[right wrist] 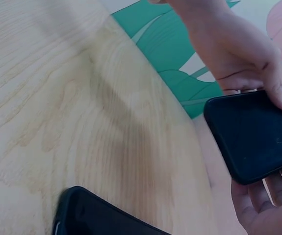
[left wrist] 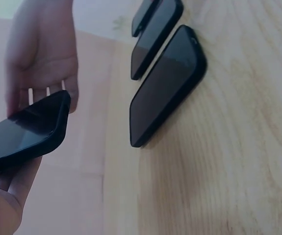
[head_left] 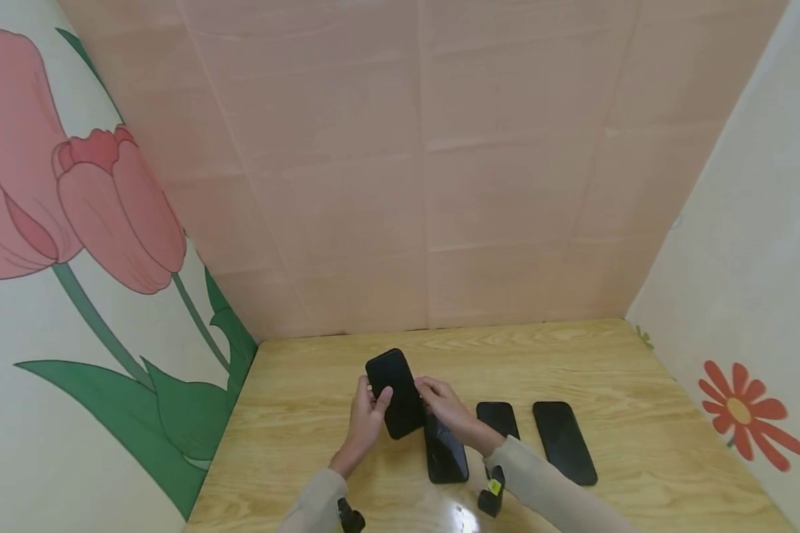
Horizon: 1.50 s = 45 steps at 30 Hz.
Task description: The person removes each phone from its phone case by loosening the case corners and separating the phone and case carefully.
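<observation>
A black smartphone (head_left: 400,396) is held up above the table, tilted, its dark flat face upward. My left hand (head_left: 365,420) grips it by the left edge, the thumb lying across that face and the other fingers behind. At the opposite edge my right hand (head_left: 455,411) holds the phone, with its fingers (right wrist: 258,196) reaching underneath in the right wrist view. Just below the raised phone, another black smartphone (head_left: 446,455) lies on the table. A third phone (head_left: 500,419) is partly covered by the right forearm, and one more phone (head_left: 565,443) lies farther right.
The wood-grain table (head_left: 293,414) meets a pinkish panelled wall (head_left: 347,222) at the back. A side wall with painted tulips (head_left: 120,200) stands on the left, and a white wall with a red flower (head_left: 740,409) on the right. Black wrist cameras (head_left: 491,492) sit on both forearms.
</observation>
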Motion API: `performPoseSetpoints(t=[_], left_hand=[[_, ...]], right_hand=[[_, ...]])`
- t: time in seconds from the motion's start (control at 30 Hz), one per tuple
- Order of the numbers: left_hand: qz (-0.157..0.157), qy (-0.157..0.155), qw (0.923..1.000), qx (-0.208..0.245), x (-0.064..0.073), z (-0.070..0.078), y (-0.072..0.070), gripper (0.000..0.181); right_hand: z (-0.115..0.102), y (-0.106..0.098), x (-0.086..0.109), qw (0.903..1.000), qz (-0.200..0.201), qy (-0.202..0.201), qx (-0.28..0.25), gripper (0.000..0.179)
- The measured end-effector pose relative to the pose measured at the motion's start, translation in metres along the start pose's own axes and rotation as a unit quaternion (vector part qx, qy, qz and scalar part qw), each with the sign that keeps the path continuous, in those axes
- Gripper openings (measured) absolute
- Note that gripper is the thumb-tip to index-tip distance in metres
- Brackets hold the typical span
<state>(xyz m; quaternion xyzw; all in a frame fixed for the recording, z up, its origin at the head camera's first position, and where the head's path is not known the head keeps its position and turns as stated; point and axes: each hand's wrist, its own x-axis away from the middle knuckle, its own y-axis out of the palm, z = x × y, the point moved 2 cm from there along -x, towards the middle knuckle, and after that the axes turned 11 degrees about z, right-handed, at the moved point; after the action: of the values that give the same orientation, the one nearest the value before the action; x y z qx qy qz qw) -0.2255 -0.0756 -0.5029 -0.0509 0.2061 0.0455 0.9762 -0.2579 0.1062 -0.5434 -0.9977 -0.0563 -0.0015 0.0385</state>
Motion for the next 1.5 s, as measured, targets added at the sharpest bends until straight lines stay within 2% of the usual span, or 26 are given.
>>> performPoseSetpoints(t=[0.13, 0.33, 0.43, 0.53, 0.67, 0.8, 0.93, 1.07, 1.23, 1.4, 1.5], left_hand=[[0.008, -0.013, 0.9999, 0.004, -0.002, 0.002, 0.000, 0.022], [0.011, -0.048, 0.9985, 0.024, -0.003, 0.003, 0.002, 0.023], [0.009, -0.067, 0.9967, 0.045, -0.003, 0.002, 0.004, 0.024], [0.006, -0.078, 0.9949, 0.063, -0.003, 0.001, 0.008, 0.024], [0.000, -0.068, 0.9956, 0.064, -0.003, 0.001, 0.013, 0.023], [-0.006, -0.034, 0.9985, 0.042, -0.003, 0.006, 0.016, 0.023], [-0.004, -0.013, 0.9997, 0.020, -0.003, 0.012, 0.016, 0.023], [-0.006, -0.020, 0.9998, 0.007, -0.004, 0.015, 0.016, 0.024], [-0.010, -0.027, 0.9996, -0.004, -0.003, 0.015, 0.016, 0.024], [-0.014, -0.008, 0.9998, -0.014, -0.002, 0.014, 0.015, 0.024], [-0.018, -0.007, 0.9998, -0.010, -0.003, 0.013, 0.015, 0.024]], right_hand=[[0.005, -0.001, 0.001, 0.9999, -0.010, -0.005, 0.001, 0.035], [0.009, -0.002, 0.003, 0.9995, -0.017, -0.014, -0.024, 0.033], [0.009, -0.002, 0.004, 0.9994, 0.010, -0.009, -0.032, 0.029], [0.008, -0.001, 0.004, 0.9978, 0.063, -0.017, -0.008, 0.025], [0.007, 0.000, 0.003, 0.9874, 0.142, -0.041, 0.059, 0.022], [0.005, -0.001, 0.003, 0.9803, 0.176, -0.038, 0.081, 0.023], [0.002, -0.001, 0.003, 0.9808, 0.182, -0.028, 0.064, 0.024], [0.000, 0.000, 0.003, 0.9823, 0.179, -0.024, 0.051, 0.024], [0.002, 0.000, 0.003, 0.9827, 0.174, -0.014, 0.062, 0.024], [0.005, 0.000, 0.003, 0.9840, 0.165, -0.013, 0.066, 0.025], [0.006, 0.000, 0.004, 0.9860, 0.156, -0.015, 0.057, 0.027]])
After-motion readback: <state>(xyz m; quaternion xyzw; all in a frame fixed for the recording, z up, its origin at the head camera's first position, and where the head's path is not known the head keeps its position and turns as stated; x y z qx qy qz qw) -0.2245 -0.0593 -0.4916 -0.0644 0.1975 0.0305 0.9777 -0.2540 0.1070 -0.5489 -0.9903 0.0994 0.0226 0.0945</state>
